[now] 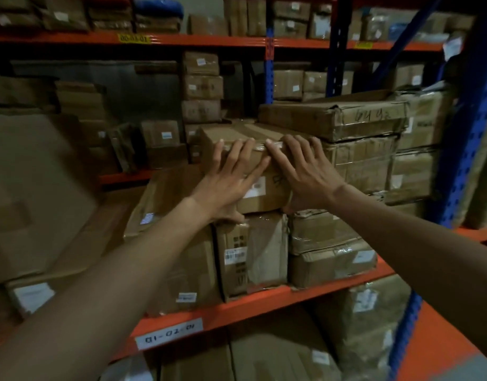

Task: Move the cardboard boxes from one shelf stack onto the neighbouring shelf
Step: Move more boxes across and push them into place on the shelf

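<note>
A brown cardboard box (237, 133) with taped seams and a white label rests on top of other boxes on the middle shelf. My left hand (231, 177) lies flat against its front face, fingers spread up to the top edge, thumb under the bottom edge. My right hand (305, 171) presses the same face to the right, fingers spread, thumb at the lower corner. Both hands touch the box. To its right a flat, dented box (333, 116) lies on a taller stack.
An orange shelf beam (237, 312) labelled 01-02-01 runs below the boxes. A blue upright (456, 188) stands at the right. Large boxes (31, 188) fill the left. More boxes (201, 86) are stacked behind and on the upper and lower shelves.
</note>
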A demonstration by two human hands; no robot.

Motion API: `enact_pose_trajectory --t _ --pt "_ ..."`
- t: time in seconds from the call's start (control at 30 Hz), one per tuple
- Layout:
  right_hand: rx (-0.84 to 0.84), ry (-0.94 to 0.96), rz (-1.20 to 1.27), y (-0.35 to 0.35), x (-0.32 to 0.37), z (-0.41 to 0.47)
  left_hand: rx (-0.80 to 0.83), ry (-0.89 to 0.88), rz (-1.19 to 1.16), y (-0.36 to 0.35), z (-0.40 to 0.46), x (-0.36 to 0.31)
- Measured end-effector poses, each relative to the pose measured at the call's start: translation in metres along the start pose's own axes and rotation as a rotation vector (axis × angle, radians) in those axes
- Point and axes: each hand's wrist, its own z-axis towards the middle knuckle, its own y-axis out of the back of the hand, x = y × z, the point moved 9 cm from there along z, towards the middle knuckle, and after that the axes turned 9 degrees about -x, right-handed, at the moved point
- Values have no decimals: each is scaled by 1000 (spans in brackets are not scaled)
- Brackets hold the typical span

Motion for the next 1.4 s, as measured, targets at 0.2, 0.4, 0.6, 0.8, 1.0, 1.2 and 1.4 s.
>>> enact_pose_trajectory --t 0.2,0.4,0.6,0.8,1.0,1.2,1.4 --pt "-44 18 56 -7 -2 2 100 46 26 -6 0 3" --pt "-54 41 85 -8 1 2 126 84 29 -3 -4 -1" --pt "-87 93 202 20 3 3 75 257 -192 25 -17 28" --pt "-235 215 225 72 38 43 185 874 -306 24 -118 110" --pt "-304 360 210 108 133 100 104 1639 -410 24 -273 179" --pt "-374 473 187 145 264 162 117 1932 -535 6 -395 235" --pt "-393 542 224 177 395 231 200 1859 -653 -37 -440 262"
